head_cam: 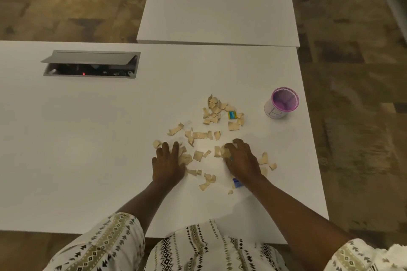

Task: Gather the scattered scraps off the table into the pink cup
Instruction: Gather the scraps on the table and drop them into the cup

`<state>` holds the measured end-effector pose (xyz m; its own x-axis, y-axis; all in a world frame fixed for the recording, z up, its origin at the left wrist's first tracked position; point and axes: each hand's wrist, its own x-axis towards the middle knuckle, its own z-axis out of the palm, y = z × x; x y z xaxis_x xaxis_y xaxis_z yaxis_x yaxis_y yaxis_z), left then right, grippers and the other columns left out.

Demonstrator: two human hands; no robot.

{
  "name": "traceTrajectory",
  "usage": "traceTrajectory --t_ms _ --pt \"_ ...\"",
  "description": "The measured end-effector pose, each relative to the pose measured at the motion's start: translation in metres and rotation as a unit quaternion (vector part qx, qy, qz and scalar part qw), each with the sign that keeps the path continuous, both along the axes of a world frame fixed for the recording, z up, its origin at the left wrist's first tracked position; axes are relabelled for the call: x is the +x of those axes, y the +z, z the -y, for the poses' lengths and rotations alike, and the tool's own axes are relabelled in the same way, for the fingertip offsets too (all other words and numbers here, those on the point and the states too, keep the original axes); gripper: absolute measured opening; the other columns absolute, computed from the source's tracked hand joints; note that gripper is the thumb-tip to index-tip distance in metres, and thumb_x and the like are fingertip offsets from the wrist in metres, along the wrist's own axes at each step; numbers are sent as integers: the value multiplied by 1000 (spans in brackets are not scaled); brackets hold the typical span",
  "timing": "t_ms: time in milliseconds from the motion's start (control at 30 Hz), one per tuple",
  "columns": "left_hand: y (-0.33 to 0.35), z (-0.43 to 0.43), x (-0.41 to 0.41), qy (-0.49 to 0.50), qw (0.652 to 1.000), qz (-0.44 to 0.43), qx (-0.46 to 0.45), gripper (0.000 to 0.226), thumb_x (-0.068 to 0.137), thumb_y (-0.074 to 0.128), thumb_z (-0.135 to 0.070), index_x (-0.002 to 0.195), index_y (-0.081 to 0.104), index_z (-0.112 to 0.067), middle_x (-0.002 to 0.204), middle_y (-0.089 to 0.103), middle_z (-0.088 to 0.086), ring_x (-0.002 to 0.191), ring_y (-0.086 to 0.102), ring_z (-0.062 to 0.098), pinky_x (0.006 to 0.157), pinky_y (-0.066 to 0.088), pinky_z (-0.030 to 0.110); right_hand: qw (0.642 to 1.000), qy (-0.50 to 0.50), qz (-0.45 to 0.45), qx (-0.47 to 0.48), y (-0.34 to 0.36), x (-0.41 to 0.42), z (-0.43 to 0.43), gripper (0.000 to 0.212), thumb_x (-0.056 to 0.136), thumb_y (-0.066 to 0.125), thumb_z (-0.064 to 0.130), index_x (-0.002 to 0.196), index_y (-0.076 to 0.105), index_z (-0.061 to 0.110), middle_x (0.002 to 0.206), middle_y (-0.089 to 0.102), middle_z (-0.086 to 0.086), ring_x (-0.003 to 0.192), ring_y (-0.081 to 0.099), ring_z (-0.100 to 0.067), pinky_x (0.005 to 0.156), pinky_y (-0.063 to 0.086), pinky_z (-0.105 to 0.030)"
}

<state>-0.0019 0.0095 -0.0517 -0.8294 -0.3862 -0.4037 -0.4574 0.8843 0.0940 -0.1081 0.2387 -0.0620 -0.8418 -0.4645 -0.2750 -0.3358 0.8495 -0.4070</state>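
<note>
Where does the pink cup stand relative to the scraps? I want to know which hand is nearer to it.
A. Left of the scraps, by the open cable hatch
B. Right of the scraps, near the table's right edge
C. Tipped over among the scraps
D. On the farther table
B: the pink cup stands upright beyond and right of the tan scraps, close to the table edge, nearer the right hand.
</note>
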Motion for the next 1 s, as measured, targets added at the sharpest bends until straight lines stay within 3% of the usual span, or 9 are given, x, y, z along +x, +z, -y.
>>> traceTrajectory --t_ms 100,167,333,467,567,700,867,1000 --pt "-2 -1 -2 19 999 7 26 65 90 59 -34 148 34 -18 135 43 16 114 50 35 78 56 42 996 39 43 74 -4 -1 5 65 93 62 31 150 31 31 160 21 -9 144 26 -32 93 51 -45" --pt "-3 -1 -5 16 999 3 36 53 93 54 -25 144 38 -16 129 45 15 110 51 34 74 56 42 990 76 33 117 -6 -4 11 69 95 59 28 154 24 32 160 19 -10 141 28 -34 89 52 -43" --pt "-1 0 -13 22 998 -6 67 37 94 48 -10 131 45 -12 118 48 12 101 52 30 69 53 40 986 120 -21 116 -9 -12 20 42 95 48 6 136 48 18 137 44 -11 117 46 -29 63 43 -34" --pt "0 4 -20 35 995 -28 89 30 93 46 -8 123 49 -11 108 50 10 97 53 29 67 49 38 986 128 -34 102 -8 -22 18 35 96 47 3 128 51 16 129 48 -9 111 49 -27 64 42 -31" --pt "0 9 -26 71 989 -64 115 26 92 45 -7 116 54 -11 103 53 10 95 56 30 72 51 39 993 100 -33 52 -5 -29 16 29 97 45 4 122 55 14 121 52 -8 102 52 -26 69 49 -33" --pt "3 12 -39 122 974 -107 156 30 90 52 -4 118 59 -13 107 59 10 95 61 30 75 50 35 999 33 -20 -35 2 -36 14 13 94 54 5 104 63 5 105 58 -14 88 58 -30 69 47 -33" --pt "10 11 -55 191 943 -146 231 30 87 60 -6 116 66 -12 105 67 9 94 65 26 78 48 31 982 -126 73 -120 10 -47 11 9 93 64 13 101 64 10 105 59 -8 86 57 -15 65 35 -7" --pt "17 5 -71 212 928 -162 260 27 86 63 -7 113 68 -12 96 69 0 90 66 22 76 47 28 963 -204 103 -141 10 -61 7 19 90 71 18 105 68 8 103 66 -7 84 56 -11 60 33 -2"
